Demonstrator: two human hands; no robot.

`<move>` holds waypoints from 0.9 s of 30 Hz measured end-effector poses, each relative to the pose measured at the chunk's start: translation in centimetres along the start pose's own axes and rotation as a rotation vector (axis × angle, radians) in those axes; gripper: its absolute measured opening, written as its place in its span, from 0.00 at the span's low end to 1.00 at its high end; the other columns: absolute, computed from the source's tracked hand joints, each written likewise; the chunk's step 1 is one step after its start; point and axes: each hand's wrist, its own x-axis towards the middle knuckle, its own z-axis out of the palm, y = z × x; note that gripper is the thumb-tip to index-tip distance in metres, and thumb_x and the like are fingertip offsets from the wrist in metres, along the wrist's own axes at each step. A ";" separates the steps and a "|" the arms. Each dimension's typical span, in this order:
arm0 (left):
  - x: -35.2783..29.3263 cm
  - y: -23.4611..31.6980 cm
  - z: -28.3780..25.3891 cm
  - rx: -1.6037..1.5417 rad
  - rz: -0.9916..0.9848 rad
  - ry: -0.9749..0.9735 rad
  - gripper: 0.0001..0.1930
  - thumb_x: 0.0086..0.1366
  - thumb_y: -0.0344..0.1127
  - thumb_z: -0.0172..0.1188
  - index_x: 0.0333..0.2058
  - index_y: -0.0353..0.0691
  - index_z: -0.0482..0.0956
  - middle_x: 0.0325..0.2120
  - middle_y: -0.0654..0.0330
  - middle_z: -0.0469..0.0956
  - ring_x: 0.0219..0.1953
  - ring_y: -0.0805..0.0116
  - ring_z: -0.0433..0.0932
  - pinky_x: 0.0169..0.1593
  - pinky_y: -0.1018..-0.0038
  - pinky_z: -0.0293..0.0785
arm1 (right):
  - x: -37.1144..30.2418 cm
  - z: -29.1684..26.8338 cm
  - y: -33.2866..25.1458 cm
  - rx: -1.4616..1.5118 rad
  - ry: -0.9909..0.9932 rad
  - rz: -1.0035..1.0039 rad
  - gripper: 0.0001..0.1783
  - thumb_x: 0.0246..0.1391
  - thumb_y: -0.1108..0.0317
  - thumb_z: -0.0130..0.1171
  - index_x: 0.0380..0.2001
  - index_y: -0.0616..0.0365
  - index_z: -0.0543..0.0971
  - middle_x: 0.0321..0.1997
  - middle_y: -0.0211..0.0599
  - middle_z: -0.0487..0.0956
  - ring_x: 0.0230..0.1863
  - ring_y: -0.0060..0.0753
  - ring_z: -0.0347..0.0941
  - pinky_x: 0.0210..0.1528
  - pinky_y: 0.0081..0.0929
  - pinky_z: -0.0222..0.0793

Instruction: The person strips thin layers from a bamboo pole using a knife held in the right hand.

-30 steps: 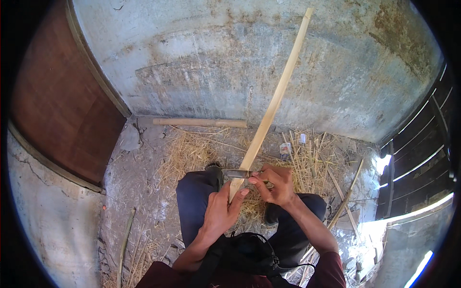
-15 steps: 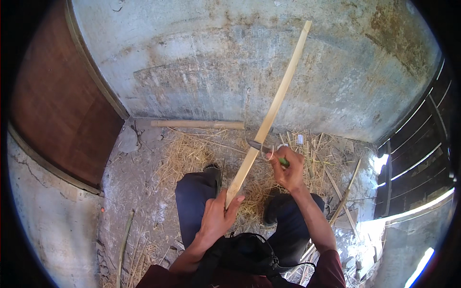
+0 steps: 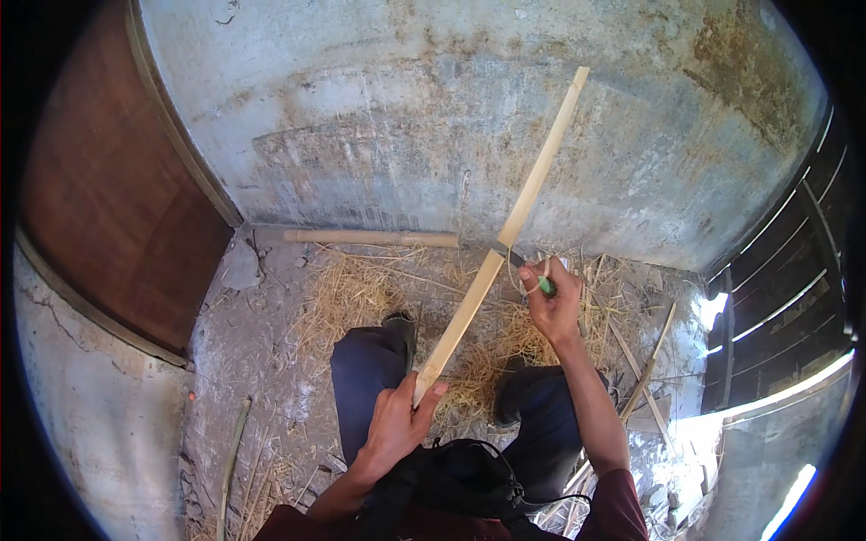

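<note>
A black bag (image 3: 460,478) sat at the person's waist, its contents hidden. The left arm reached forward, and the left hand (image 3: 397,424) had its fingers closed around the near end of a strip (image 3: 465,320), the thumb lying along its right side. The right arm stretched farther out, and the right hand (image 3: 555,302) had its fingers wrapped around the green handle of a knife (image 3: 547,286). The dark blade lay across the strip about midway along, and a thin, pale curl looped beside the right thumb.

The strip was long, flat, pale and smooth-looking, held over the floor (image 3: 298,388) and slanting away to the right; whether its far end touched the stained, blotchy wall (image 3: 361,108) could not be told. A round, tan pole (image 3: 370,238) lay along the floor's far edge. Loose, yellowish straw (image 3: 352,293) was scattered in front of it and between the dark-trousered legs (image 3: 370,374). Thin sticks (image 3: 649,365) lay toward the floor's right edge, and a greenish stick (image 3: 234,460) near its left edge.
</note>
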 end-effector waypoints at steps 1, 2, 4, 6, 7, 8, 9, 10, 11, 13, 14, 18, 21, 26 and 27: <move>-0.1 0.0 -0.1 0.001 -0.001 0.001 0.16 0.78 0.42 0.64 0.41 0.31 0.79 0.15 0.50 0.72 0.15 0.53 0.74 0.24 0.59 0.67 | -0.1 0.2 0.0 0.057 0.002 -0.014 0.11 0.68 0.68 0.71 0.35 0.59 0.79 0.22 0.38 0.79 0.22 0.25 0.70 0.29 0.27 0.68; -0.1 -0.1 -0.2 0.006 -0.003 0.001 0.16 0.78 0.42 0.64 0.40 0.31 0.79 0.15 0.50 0.71 0.15 0.54 0.74 0.24 0.60 0.66 | -0.2 0.2 -0.2 0.058 0.002 -0.014 0.11 0.68 0.68 0.71 0.35 0.59 0.79 0.22 0.38 0.79 0.22 0.25 0.70 0.29 0.27 0.68; 0.0 -0.2 -0.4 0.012 -0.004 0.002 0.15 0.78 0.41 0.64 0.39 0.32 0.79 0.15 0.51 0.71 0.15 0.55 0.74 0.24 0.60 0.66 | -0.2 0.1 -0.8 0.157 -0.058 0.150 0.12 0.68 0.68 0.71 0.44 0.60 0.78 0.25 0.33 0.81 0.28 0.20 0.71 0.33 0.25 0.68; 0.2 -0.4 -0.6 0.015 -0.028 0.002 0.15 0.78 0.40 0.64 0.37 0.33 0.78 0.15 0.52 0.70 0.15 0.58 0.72 0.24 0.61 0.65 | -0.5 0.4 -1.4 0.280 -0.091 0.207 0.14 0.68 0.68 0.71 0.48 0.60 0.76 0.28 0.32 0.82 0.31 0.18 0.71 0.36 0.24 0.69; 0.3 -0.5 -0.8 0.015 -0.028 0.001 0.15 0.78 0.40 0.64 0.37 0.33 0.78 0.15 0.52 0.70 0.15 0.58 0.72 0.24 0.61 0.65 | -0.6 0.5 -1.6 0.402 -0.125 0.267 0.17 0.69 0.67 0.70 0.53 0.61 0.75 0.31 0.31 0.83 0.34 0.17 0.71 0.39 0.24 0.69; 0.4 -0.5 -1.0 0.027 -0.006 -0.003 0.17 0.79 0.44 0.63 0.37 0.33 0.79 0.15 0.51 0.73 0.16 0.53 0.77 0.24 0.59 0.68 | -0.6 0.4 -1.8 0.401 -0.125 0.267 0.17 0.69 0.67 0.70 0.53 0.61 0.75 0.31 0.31 0.83 0.34 0.17 0.71 0.39 0.24 0.69; 0.5 -0.5 -1.1 0.040 0.016 -0.008 0.20 0.79 0.48 0.62 0.38 0.33 0.80 0.15 0.49 0.77 0.17 0.48 0.82 0.24 0.58 0.72 | -0.7 0.3 -1.9 0.450 -0.174 0.329 0.16 0.69 0.65 0.70 0.51 0.61 0.77 0.33 0.31 0.84 0.35 0.17 0.72 0.41 0.24 0.69; 0.5 -0.5 -1.1 0.042 0.014 -0.009 0.20 0.79 0.48 0.62 0.38 0.33 0.80 0.15 0.49 0.77 0.17 0.48 0.82 0.24 0.58 0.72 | -0.8 0.4 -2.0 0.501 -0.224 0.392 0.15 0.69 0.64 0.70 0.50 0.61 0.79 0.36 0.31 0.84 0.36 0.18 0.73 0.42 0.25 0.70; 0.6 -0.6 -1.0 0.069 0.035 0.006 0.20 0.79 0.48 0.63 0.36 0.33 0.80 0.15 0.50 0.77 0.17 0.48 0.82 0.24 0.57 0.72 | -0.9 0.5 -1.9 0.502 -0.224 0.394 0.15 0.69 0.64 0.70 0.50 0.61 0.79 0.36 0.31 0.84 0.36 0.18 0.73 0.42 0.25 0.70; 0.8 -0.7 -0.9 0.098 0.055 0.018 0.21 0.79 0.48 0.63 0.35 0.34 0.80 0.15 0.50 0.76 0.17 0.48 0.81 0.24 0.57 0.72 | -1.0 0.8 -1.8 0.540 -0.316 0.426 0.13 0.71 0.61 0.68 0.46 0.60 0.83 0.35 0.32 0.86 0.35 0.19 0.76 0.43 0.27 0.71; 0.9 -0.7 -0.8 0.109 0.060 0.020 0.21 0.79 0.49 0.63 0.35 0.34 0.80 0.14 0.51 0.76 0.17 0.48 0.81 0.24 0.57 0.72 | -1.1 0.9 -1.9 0.540 -0.315 0.428 0.13 0.71 0.61 0.68 0.46 0.60 0.83 0.35 0.32 0.86 0.35 0.19 0.76 0.43 0.27 0.71; 1.4 -0.4 -0.8 0.126 0.061 -0.002 0.22 0.78 0.52 0.64 0.33 0.36 0.79 0.13 0.53 0.76 0.17 0.47 0.81 0.26 0.55 0.74 | -1.2 1.1 -2.3 0.609 -0.252 0.543 0.11 0.70 0.61 0.69 0.37 0.56 0.83 0.31 0.30 0.87 0.29 0.16 0.70 0.36 0.24 0.66; 2.0 -0.6 -1.4 0.291 0.058 -0.095 0.22 0.76 0.54 0.65 0.38 0.36 0.79 0.16 0.51 0.79 0.20 0.45 0.83 0.29 0.53 0.76 | -1.6 1.3 -2.0 0.639 -0.218 0.605 0.10 0.69 0.63 0.70 0.35 0.56 0.82 0.32 0.31 0.88 0.31 0.17 0.72 0.38 0.24 0.68; 4.5 0.6 -0.8 0.196 0.165 0.016 0.16 0.76 0.43 0.67 0.46 0.35 0.77 0.21 0.55 0.79 0.20 0.59 0.81 0.28 0.63 0.74 | -2.0 1.5 -2.4 0.678 -0.249 0.703 0.07 0.68 0.69 0.71 0.36 0.58 0.83 0.34 0.36 0.89 0.40 0.23 0.84 0.53 0.28 0.77; 5.0 0.5 -0.5 0.146 0.187 0.028 0.17 0.77 0.44 0.66 0.48 0.35 0.76 0.23 0.56 0.81 0.21 0.61 0.83 0.29 0.65 0.76 | -2.2 1.7 -2.6 0.703 -0.233 0.709 0.07 0.68 0.69 0.71 0.36 0.59 0.83 0.34 0.36 0.89 0.40 0.23 0.84 0.52 0.28 0.77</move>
